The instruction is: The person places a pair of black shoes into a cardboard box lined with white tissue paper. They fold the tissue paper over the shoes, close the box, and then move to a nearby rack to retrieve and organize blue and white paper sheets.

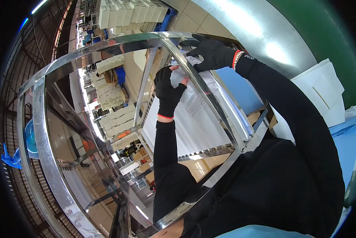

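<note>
A stack of thin white sheets [195,123] lies inside a shiny metal frame [193,75]. My left hand [169,93] wears a black glove that leaves the thumb tip and a fingertip bare. It rests on the far left part of the sheets, thumb and forefinger apart, other fingers bent. Past the frame's slanting bar, my right hand [213,52], also gloved in black, spreads its fingers over the stack's far end, where the sheets look crumpled. A beaded bracelet [236,59] circles the right wrist. Neither hand visibly grips anything; the undersides of the fingers are hidden.
Metal bars of the frame cross between and around my arms. At right are a blue panel [239,91], white boards [319,95] and a shiny metal surface [261,31]. White stacks [132,14] stand on the tiled floor beyond. A blue container [31,137] is at far left.
</note>
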A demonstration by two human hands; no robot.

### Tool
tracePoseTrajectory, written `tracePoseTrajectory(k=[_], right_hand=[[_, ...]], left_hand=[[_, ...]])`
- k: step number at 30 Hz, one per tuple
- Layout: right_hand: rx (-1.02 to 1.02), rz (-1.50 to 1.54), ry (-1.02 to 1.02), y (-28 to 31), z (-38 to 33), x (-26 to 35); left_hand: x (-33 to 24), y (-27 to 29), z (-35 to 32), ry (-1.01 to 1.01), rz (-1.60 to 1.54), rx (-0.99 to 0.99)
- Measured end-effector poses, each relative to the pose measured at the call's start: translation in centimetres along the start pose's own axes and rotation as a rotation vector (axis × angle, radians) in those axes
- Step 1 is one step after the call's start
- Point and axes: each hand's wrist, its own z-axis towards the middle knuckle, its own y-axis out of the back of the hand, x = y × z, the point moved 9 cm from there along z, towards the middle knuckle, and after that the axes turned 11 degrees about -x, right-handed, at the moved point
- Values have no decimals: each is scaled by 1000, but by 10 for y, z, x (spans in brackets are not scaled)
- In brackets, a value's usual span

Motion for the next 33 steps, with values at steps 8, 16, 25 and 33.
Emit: tracePoseTrajectory(k=[8, 16, 25, 33], right_hand=[[-94, -76, -39, -8, 8, -7], [-325, -122, -98, -4, 5, -11], [-485, 207, -269, 9, 5, -18], [-261, 358, 3, 5, 25, -28]], left_hand=[[-2, -2, -1, -35, -31, 7], [-4, -4, -2, -87, 25, 10], [17, -12, 2, -52, 30, 74], [3, -7, 2, -70, 26, 49]])
